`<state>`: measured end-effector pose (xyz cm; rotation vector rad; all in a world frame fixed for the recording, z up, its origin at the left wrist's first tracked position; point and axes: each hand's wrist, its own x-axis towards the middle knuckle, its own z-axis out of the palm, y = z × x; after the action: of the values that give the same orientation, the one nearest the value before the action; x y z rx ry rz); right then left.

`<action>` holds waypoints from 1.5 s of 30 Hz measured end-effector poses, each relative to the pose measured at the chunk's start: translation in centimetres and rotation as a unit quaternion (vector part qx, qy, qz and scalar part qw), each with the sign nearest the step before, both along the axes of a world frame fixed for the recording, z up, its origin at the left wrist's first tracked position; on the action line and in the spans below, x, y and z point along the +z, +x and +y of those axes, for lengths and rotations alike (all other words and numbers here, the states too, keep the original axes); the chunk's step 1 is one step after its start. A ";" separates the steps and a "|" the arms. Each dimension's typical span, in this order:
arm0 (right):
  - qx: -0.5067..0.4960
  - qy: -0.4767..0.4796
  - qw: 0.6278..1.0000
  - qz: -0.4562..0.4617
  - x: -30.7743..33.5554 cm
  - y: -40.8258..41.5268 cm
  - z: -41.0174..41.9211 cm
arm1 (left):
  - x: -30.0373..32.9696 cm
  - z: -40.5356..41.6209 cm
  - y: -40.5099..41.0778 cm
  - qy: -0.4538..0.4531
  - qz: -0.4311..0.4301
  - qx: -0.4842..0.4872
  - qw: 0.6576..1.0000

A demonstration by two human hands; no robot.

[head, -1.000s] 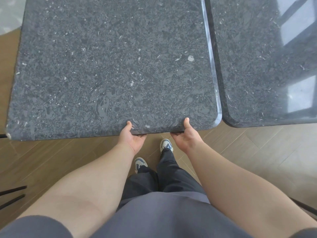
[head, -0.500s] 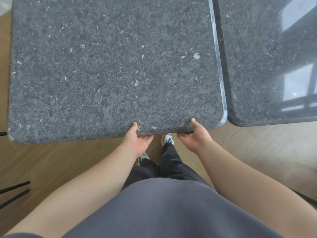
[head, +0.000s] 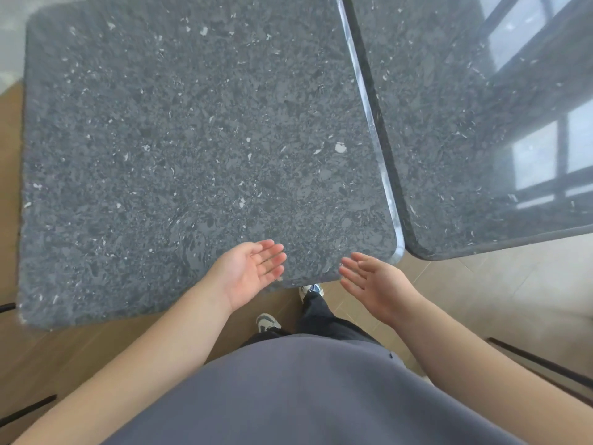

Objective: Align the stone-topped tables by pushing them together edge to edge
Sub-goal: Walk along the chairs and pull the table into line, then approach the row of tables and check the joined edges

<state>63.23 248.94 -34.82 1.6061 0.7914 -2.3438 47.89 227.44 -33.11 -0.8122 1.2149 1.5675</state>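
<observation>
Two hands were off the table: left hand [head: 248,271] & right hand [head: 373,282] open, palms up, holding nothing. Left table [head: 192,149] sat edge to edge w/ right table [head: 455,130], so prob. done pushing.

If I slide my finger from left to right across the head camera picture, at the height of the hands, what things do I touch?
Speckled dark grey stone table top → open left hand → open right hand → shiny dark stone table top with window reflections.
</observation>
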 end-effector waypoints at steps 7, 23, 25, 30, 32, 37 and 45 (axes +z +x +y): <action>-0.047 0.049 0.997 0.022 3.2 -1.4 3.0 | 3.2 2.7 -2.9 0.007 0.080 -0.063 0.995; -0.158 0.205 0.961 0.098 12.3 -4.2 -4.5 | 11.0 -2.4 -12.4 0.105 0.290 -0.219 0.926; -0.173 0.228 0.952 0.109 13.3 -4.9 -7.5 | 12.1 -4.0 -13.9 0.131 0.298 -0.237 0.915; -0.236 0.269 0.925 0.127 16.0 -5.5 -13.6 | 14.8 -7.2 -15.9 0.192 0.329 -0.277 0.882; -0.263 0.281 0.913 0.135 17.0 -4.7 -15.2 | 15.3 -8.1 -15.9 0.204 0.335 -0.289 0.873; -0.304 0.325 0.886 0.128 19.0 -1.4 -19.1 | 15.5 -8.9 -13.7 0.224 0.323 -0.327 0.859; -0.347 0.327 0.872 0.113 18.6 4.3 -23.9 | 15.7 -9.7 -8.3 0.235 0.316 -0.395 0.830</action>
<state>67.52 225.01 -16.26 2.1891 1.3584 -3.0092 39.59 217.76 -17.43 0.5533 1.2777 1.3276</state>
